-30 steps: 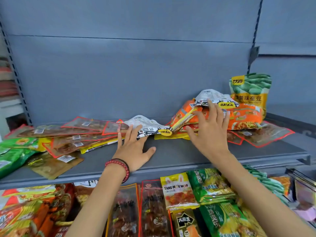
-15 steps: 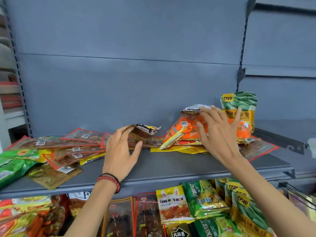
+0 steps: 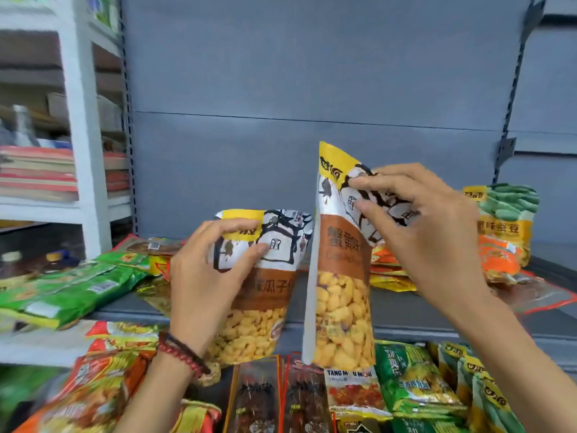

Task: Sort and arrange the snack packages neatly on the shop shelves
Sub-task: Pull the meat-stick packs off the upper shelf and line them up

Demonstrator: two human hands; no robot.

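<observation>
— While both hands are up in front of the grey shelf [image 3: 402,310], what lies nearest, below its front edge?

— A row of packets: dark red-edged ones [image 3: 254,398], a TANG MOU MOU pack [image 3: 349,392] and green packs [image 3: 412,379] to the right of it.

— And the hands themselves?

— The left hand [image 3: 206,285], with a beaded bracelet [image 3: 184,354] at the wrist, grips the upper part of a white-and-brown pouch [image 3: 259,332] of yellow snacks, thumb across its front. The right hand [image 3: 427,232] pinches the top of a taller matching pouch [image 3: 340,307] with curled fingers. Both pouches hang upright before the shelf's edge, side by side; whether they touch, I cannot tell.

— What is on the shelf?

— At its left end, flat green bags [image 3: 71,285]. At its right end, orange packets [image 3: 496,260] lie piled, and a green bean pouch [image 3: 502,220] stands upright behind them.

— And behind the shelf?

— A plain grey back panel [image 3: 281,89]. Left of the shelf stands a white rack [image 3: 84,151].
</observation>
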